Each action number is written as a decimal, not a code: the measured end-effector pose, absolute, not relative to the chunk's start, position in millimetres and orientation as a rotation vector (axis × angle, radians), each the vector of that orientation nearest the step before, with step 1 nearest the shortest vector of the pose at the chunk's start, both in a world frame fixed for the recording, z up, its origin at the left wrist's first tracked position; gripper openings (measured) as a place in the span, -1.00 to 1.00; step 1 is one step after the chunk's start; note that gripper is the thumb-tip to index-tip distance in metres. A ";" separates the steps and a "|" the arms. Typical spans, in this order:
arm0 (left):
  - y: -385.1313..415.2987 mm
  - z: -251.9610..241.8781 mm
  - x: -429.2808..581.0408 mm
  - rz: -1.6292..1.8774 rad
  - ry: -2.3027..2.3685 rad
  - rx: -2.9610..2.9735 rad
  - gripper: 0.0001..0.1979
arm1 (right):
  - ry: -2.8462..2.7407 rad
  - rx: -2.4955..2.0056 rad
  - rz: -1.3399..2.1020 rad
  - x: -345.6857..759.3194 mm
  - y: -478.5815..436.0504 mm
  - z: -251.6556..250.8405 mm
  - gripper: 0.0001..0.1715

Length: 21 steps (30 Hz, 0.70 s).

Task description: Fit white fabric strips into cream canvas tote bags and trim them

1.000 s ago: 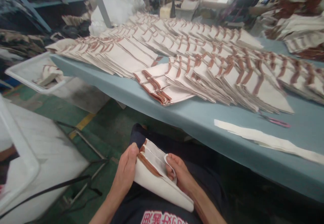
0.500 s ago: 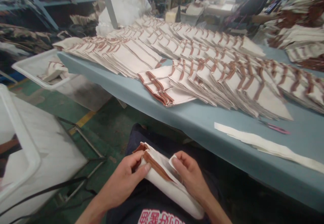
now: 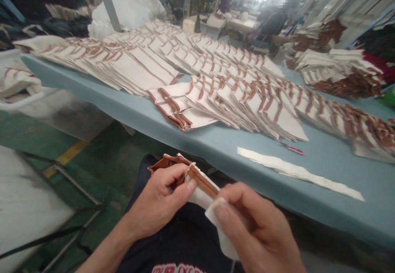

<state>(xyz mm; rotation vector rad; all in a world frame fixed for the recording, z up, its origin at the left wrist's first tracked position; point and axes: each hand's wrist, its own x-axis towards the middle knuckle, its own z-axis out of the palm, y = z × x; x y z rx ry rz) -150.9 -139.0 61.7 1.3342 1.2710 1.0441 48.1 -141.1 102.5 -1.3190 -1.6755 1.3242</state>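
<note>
Pale blue-grey sheeting (image 3: 327,164) covers a long work table that runs across the view above a green painted floor (image 3: 101,153) with a yellow stripe (image 3: 66,153). White sacks (image 3: 123,5) bulge behind the table, and a person in dark clothes (image 3: 271,24) stands far off among other benches. On the table lie overlapping rows of folded cream canvas pieces with brown binding (image 3: 234,104), and looser heaps of the same work (image 3: 336,69) sit toward the far right. A white plastic tub (image 3: 31,199) stands at lower left, near the person's knee in dark trousers (image 3: 145,178). Nearer the table edge lie a long strip of cream fabric (image 3: 296,170) and, just beyond it, small pink-handled scissors (image 3: 293,150). Below the table edge, above the lap, is a folded cream canvas bag with brown binding (image 3: 200,186), off the table. The left hand (image 3: 157,201) holds it with curled fingers (image 3: 168,178) wrapped around the fold and the thumb (image 3: 182,190) pressed against the binding. The right hand (image 3: 256,223) closes narrowly on a white canvas flap (image 3: 220,223), pinching it between thumb and fingers, close beside the left hand.
</note>
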 end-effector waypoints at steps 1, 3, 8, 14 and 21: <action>-138.7 63.9 -149.6 1.033 1.248 1.352 -0.69 | -1.726 -1.308 1.243 43.0 -134.4 100.4 -0.61; -138.5 67.5 -146.9 1.023 1.210 1.385 -0.68 | -1.822 -1.248 1.084 35.6 -120.7 94.4 -0.71; -136.0 68.8 -140.7 1.045 1.148 1.365 -0.69 | -1.870 -1.200 0.868 32.1 -108.3 80.6 -0.82; -132.8 62.3 -136.7 1.081 1.110 1.288 -0.70 | -1.960 -1.162 0.742 32.0 -107.8 84.8 -0.78; -133.1 63.6 -137.0 1.100 1.104 1.268 -0.69 | -1.991 -1.105 0.592 29.9 -105.3 82.6 -0.82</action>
